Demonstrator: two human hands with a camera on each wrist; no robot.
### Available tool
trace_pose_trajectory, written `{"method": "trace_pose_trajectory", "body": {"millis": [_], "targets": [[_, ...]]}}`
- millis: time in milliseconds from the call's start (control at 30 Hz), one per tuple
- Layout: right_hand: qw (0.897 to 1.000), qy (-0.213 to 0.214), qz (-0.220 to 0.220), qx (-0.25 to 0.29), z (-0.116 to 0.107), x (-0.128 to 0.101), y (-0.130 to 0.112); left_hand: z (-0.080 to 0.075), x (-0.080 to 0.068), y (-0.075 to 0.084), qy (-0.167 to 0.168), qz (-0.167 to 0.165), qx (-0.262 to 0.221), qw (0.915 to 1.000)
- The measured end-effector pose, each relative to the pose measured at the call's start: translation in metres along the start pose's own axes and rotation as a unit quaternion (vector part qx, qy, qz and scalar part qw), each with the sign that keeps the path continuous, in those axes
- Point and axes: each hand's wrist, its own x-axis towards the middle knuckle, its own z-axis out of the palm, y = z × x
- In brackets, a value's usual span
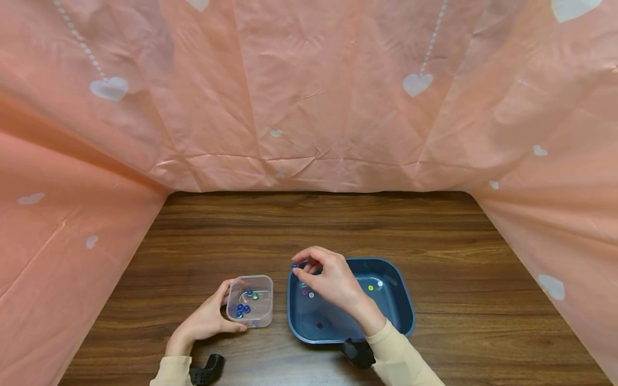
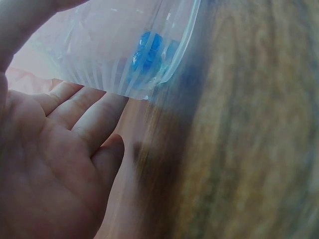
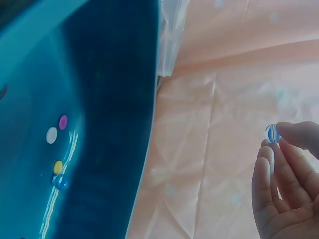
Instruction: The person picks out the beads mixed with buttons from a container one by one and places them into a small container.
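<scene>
My left hand [image 1: 206,319] grips a small clear plastic box [image 1: 263,306] on the table, thumb along the near side and fingers at the far left. Inside lie several blue marbles [image 1: 243,309] and a greenish one [image 1: 255,296]. In the left wrist view, blue marbles [image 2: 147,52] show through the box's ribbed wall. Between thumb and fingertips my right hand [image 1: 334,280] pinches a blue marble [image 3: 272,133], held above the far left corner of a dark blue basin [image 1: 338,335]. The right forearm covers part of the basin.
Small buttons lie in the basin: a magenta one [image 3: 63,122], a white one [image 3: 51,135] and a yellow one [image 3: 58,167], with a blue piece [image 3: 60,181] beside it. A dark button [image 1: 319,325] sits nearer the front. Pink curtain [image 1: 309,107] surrounds the wooden table [image 1: 232,225].
</scene>
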Motion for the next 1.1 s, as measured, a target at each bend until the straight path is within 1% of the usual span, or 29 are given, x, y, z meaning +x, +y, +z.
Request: {"method": "trace_pose_trajectory", "body": {"millis": [267, 467, 600, 700, 1100], "targets": [[1.0, -0.006, -0.015, 0.005, 0.004, 0.003, -0.006, 0.0, 0.001, -0.001, 0.003, -0.002, 0.007, 1.0], [0.999, -0.023, -0.02, 0.019, 0.008, 0.004, -0.009, 0.001, 0.001, -0.001, 0.004, -0.002, 0.005, 1.0], [0.999, -0.027, -0.039, 0.022, 0.011, 0.005, -0.01, 0.001, 0.001, -0.001, 0.003, 0.003, -0.002, 1.0], [0.998, -0.025, -0.054, 0.015, 0.014, 0.006, -0.011, 0.001, 0.0, -0.001, 0.002, 0.003, -0.003, 1.0], [0.997, -0.038, -0.07, 0.02, 0.024, 0.01, -0.018, 0.0, 0.001, -0.003, -0.002, -0.006, -0.005, 1.0]]}}
